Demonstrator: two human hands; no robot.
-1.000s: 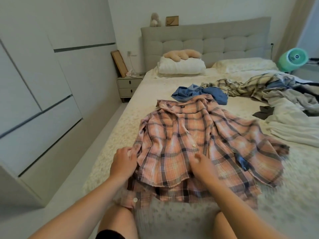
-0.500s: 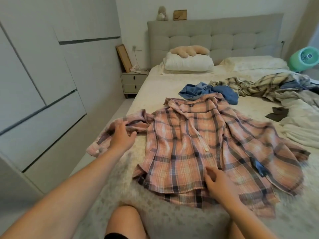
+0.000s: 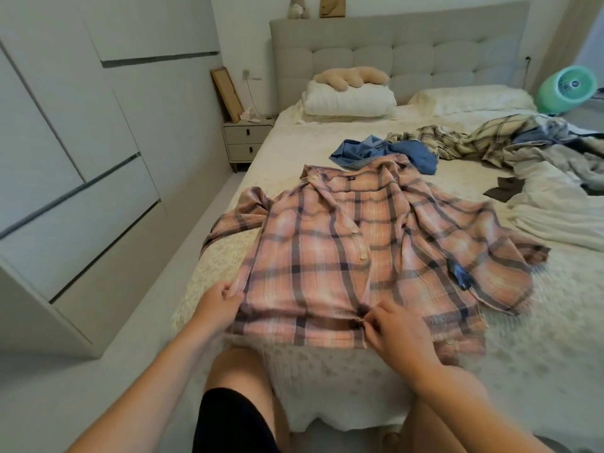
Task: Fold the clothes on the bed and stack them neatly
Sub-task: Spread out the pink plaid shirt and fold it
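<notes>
One bed [image 3: 294, 152]; two pillows [image 3: 349, 99]; one pink plaid shirt [image 3: 359, 250]; one blue garment [image 3: 376, 152]; one fan [image 3: 568, 89]; one nightstand [image 3: 245, 138]; two hands, left hand [image 3: 217, 305] and right hand [image 3: 398, 331].

A home bedroom: a bed [image 3: 327, 152] with tufted headboard [image 3: 408, 50] at top centre, pillows [image 3: 349, 99], a nightstand [image 3: 246, 138] beside it, wardrobe doors [image 3: 81, 142] filling the left.
</notes>
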